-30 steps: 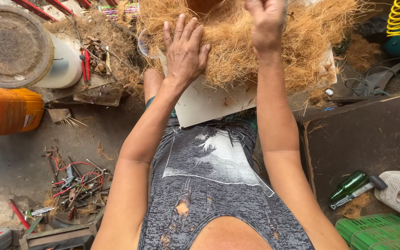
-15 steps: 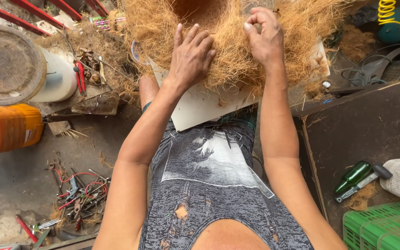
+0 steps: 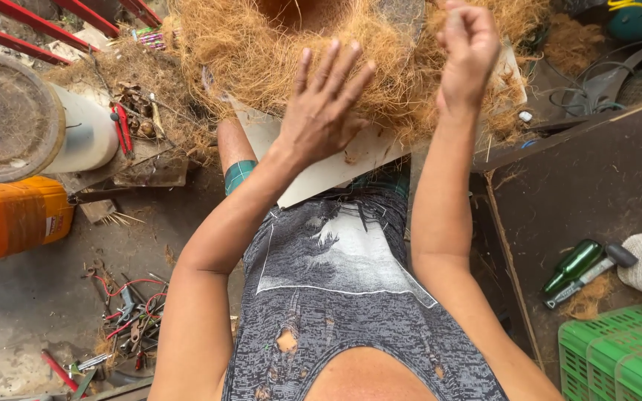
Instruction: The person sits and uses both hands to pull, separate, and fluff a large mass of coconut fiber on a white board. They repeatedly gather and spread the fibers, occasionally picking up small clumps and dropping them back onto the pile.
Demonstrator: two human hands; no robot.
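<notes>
A big mound of brown coconut fibre (image 3: 276,67) lies on a pale board (image 3: 328,174) across my lap. My left hand (image 3: 325,108) hovers flat over the fibre's near edge, fingers spread, holding nothing. My right hand (image 3: 468,56) is raised at the fibre's right side with its fingers curled in; whether strands are pinched in it I cannot tell. My grey printed shirt fills the lower middle of the view.
A white drum with a dirty lid (image 3: 16,119) and an orange jerrycan (image 3: 9,219) stand at the left. Loose tools and red wires (image 3: 124,319) litter the floor. A dark board (image 3: 581,193), a green bottle (image 3: 572,266) and a green crate (image 3: 618,356) are at the right.
My left hand lifted off the fibre and drew back toward me with fingers spread. My right hand stays raised and curled. The view moved closer to the fibre.
</notes>
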